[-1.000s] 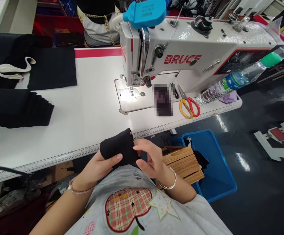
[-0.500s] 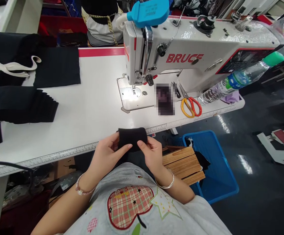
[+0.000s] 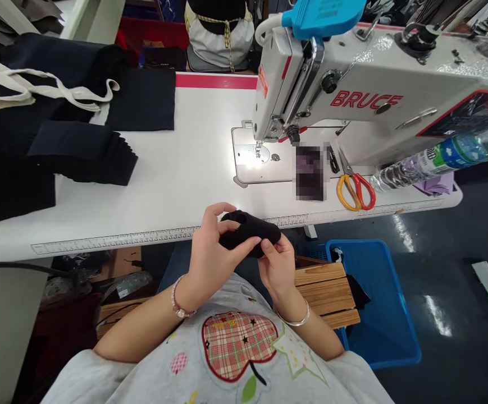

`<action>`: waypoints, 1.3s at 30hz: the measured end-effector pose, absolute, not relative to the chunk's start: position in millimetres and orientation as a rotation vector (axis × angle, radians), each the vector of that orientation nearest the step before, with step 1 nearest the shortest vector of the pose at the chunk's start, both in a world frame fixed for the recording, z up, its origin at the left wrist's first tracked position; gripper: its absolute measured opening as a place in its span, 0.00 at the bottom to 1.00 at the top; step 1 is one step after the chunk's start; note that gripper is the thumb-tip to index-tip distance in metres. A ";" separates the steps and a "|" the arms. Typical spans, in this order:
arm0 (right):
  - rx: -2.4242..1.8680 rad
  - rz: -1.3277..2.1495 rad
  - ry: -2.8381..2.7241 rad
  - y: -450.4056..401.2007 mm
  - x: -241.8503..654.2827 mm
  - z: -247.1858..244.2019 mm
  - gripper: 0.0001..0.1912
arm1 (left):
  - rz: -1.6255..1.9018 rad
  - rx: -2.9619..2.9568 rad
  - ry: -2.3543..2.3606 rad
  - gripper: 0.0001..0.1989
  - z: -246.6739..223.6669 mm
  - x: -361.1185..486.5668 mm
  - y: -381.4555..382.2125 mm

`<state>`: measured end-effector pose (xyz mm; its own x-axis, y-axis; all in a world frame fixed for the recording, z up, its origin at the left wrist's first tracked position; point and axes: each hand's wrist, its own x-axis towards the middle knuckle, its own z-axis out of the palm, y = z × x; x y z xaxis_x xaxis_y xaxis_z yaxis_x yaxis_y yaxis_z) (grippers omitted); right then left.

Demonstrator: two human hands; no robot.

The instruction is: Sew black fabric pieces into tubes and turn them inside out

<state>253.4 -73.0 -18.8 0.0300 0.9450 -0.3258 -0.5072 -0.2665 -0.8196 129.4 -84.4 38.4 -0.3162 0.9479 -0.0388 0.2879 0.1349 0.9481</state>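
Note:
A small folded piece of black fabric (image 3: 250, 233) is held in front of my chest, just over the table's front edge. My left hand (image 3: 215, 248) wraps over its left end, with the fingers curled on top. My right hand (image 3: 276, 265) pinches its lower side between thumb and fingers. Part of the fabric is hidden by my fingers. The needle plate of the sewing machine (image 3: 250, 157) lies ahead and beyond my hands, apart from them.
A white "BRUCE" sewing machine head (image 3: 365, 101) stands on the white table (image 3: 185, 196). Orange-handled scissors (image 3: 355, 191) and a plastic bottle (image 3: 437, 157) lie right of it. Stacked black fabric pieces (image 3: 87, 154) and cream-strapped cloth (image 3: 37, 90) lie left. A blue crate (image 3: 374, 303) sits on the floor.
My hands have turned the black fabric and drawn closer together around it. The whole scene has shifted rightward and slightly up in view as my head turned.

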 end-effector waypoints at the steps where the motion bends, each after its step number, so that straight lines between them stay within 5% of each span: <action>1: -1.079 1.542 -0.576 -73.3 253.4 -19.2 0.22 | 1.206 1.216 1.728 0.30 39.1 129.8 -84.8; 10: -1.066 1.564 -0.667 -73.7 252.3 -19.1 0.24 | 1.201 1.272 1.728 0.24 47.2 127.6 -86.2; 26: -1.034 1.498 -0.777 -74.0 269.3 -27.2 0.16 | 1.134 1.017 1.554 0.26 36.1 121.8 -85.0; 33: -1.041 1.348 -0.893 -74.6 273.3 -35.2 0.08 | 0.914 0.923 1.270 0.17 30.3 112.2 -73.0; 39: -1.024 1.436 -0.837 -72.9 268.6 -20.2 0.10 | 1.162 0.888 1.356 0.27 32.0 119.8 -77.2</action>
<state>268.6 -72.9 -20.2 0.0057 0.9913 -0.1316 -0.3741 -0.1200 -0.9196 119.8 -77.2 32.0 -0.1311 0.9583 -0.2538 -0.1042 0.2412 0.9649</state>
